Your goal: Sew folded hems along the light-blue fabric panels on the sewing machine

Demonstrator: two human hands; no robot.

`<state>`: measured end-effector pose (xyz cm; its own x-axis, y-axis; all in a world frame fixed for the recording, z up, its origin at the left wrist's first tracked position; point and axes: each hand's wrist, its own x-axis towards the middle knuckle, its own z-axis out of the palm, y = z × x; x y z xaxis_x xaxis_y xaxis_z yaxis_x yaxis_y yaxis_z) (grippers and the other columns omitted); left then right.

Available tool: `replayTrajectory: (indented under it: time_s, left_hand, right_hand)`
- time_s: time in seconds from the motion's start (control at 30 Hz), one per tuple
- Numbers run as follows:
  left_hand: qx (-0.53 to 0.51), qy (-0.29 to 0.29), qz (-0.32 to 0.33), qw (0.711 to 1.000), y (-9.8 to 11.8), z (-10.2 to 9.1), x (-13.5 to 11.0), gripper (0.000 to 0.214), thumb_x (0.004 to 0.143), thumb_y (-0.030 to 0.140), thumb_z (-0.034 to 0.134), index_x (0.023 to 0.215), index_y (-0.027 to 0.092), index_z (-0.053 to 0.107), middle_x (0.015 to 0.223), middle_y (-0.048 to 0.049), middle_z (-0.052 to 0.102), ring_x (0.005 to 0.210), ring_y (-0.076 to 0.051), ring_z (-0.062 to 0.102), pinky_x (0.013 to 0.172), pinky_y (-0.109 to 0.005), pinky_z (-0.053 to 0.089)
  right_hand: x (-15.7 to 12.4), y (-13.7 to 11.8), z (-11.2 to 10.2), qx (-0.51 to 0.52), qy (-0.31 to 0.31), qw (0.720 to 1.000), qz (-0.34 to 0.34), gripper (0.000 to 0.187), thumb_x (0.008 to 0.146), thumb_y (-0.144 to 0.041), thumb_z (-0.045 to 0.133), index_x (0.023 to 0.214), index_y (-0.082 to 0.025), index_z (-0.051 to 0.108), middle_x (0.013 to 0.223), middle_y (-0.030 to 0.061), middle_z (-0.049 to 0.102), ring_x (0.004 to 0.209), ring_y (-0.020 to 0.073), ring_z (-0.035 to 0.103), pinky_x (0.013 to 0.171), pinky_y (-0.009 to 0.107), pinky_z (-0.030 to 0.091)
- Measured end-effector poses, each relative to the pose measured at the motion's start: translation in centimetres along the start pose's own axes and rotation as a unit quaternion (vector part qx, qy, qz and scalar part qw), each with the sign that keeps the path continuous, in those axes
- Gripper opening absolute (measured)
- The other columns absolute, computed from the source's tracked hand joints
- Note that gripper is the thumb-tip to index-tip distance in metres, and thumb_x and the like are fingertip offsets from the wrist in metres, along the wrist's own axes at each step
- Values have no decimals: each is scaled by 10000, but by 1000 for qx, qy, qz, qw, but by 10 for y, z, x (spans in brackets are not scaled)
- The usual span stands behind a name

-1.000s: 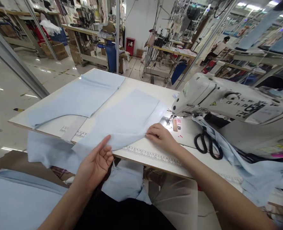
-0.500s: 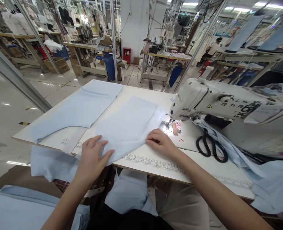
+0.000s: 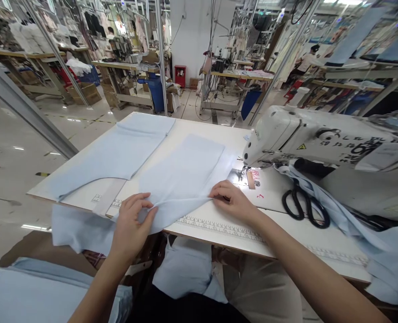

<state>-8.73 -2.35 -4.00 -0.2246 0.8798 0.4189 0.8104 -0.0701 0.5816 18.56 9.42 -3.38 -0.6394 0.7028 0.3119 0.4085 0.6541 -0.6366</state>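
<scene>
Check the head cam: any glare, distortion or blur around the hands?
Head view: strong wide-angle distortion, the metal upright leaning at the left edge; lamp glare on the needle plate; ceiling lights reflected on the floor. The left hand, right hand and pale blue fabric look sharp, without obvious motion blur.

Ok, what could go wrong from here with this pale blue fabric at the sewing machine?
The right hand sits near the sewing machine's needle, so fingers could stray close if the machine runs. The pale blue panel, pinched by it and the left hand, might slip, as fabric hangs past the table's front edge and could drag. The black-handled scissors could catch the loose blue strip beside them.
</scene>
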Motion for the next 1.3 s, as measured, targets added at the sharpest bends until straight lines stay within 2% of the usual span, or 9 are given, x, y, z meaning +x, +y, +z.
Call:
replayTrajectory:
  time_s: [0.17,0.3,0.37,0.5,0.63,0.77,0.87,1.0,1.3]
  left_hand:
    - [-25,1,-25,999,-2,1,2,151,849,371,543,791,234,568,1124,-65,637,1130,-266,514,958,-432,405]
    - [-86,-10,-62,994,14,-11,-5,148,824,397,580,798,251,579,1085,-52,670,1110,-281,559,956,-434,411]
    - [-182,-89,-21,979,31,-22,-9,160,834,410,573,796,267,633,951,-44,709,963,-266,634,903,-400,455]
    - [-258,-355,132,889,56,-28,10,238,891,401,502,943,296,708,937,-43,720,863,-226,668,806,-306,513]
    - [-126,-394,199,889,59,15,64,348,938,376,388,1188,252,596,1240,-51,618,1131,-229,570,963,-350,450]
    - [-11,-449,322,833,59,69,105,452,963,334,319,1384,193,408,1453,-53,429,1372,-214,308,1121,-408,273]
    - [77,-453,348,817,68,94,117,451,977,317,283,1415,243,363,1516,-12,326,1419,-222,198,1127,-483,224]
    - [128,-412,321,843,87,116,118,467,985,318,219,1435,247,321,1542,-23,262,1422,-242,183,1081,-527,282]
    - [129,-346,301,879,126,168,131,434,977,294,227,1354,187,414,1465,-83,397,1372,-278,265,1007,-512,351]
  right_hand:
    - [0,2,1,-10,7,1000,-14,316,712,14,464,834,-200,663,883,56,648,870,217,560,734,377,503]
    - [1,-1,0,-15,7,1000,-15,268,734,-18,504,843,-196,672,889,61,644,891,220,566,735,371,519]
    - [-1,-1,-3,-21,-3,1000,-19,249,769,-50,514,880,-200,679,927,66,643,928,219,571,765,375,527]
    - [-13,2,-14,-72,-37,995,-63,364,806,-41,440,1061,-187,654,1113,104,625,1068,220,560,903,413,503]
    - [-35,-5,-12,-150,-29,981,-117,445,816,-50,405,1220,-135,569,1220,162,589,1158,246,524,951,459,471]
    - [-53,-25,0,-180,-45,968,-167,384,897,-137,420,1259,-110,542,1282,155,567,1220,243,482,1022,426,413]
    - [-59,-29,1,-197,-81,963,-164,409,936,-273,451,1311,-118,503,1335,148,528,1262,258,444,1076,431,348]
    - [-61,-12,-18,-217,-119,959,-139,459,946,-379,450,1313,-109,497,1319,166,532,1250,266,456,1088,452,320]
    - [-71,34,-65,-249,-68,958,-125,378,954,-349,439,1206,-104,579,1246,159,585,1178,268,519,1035,450,379]
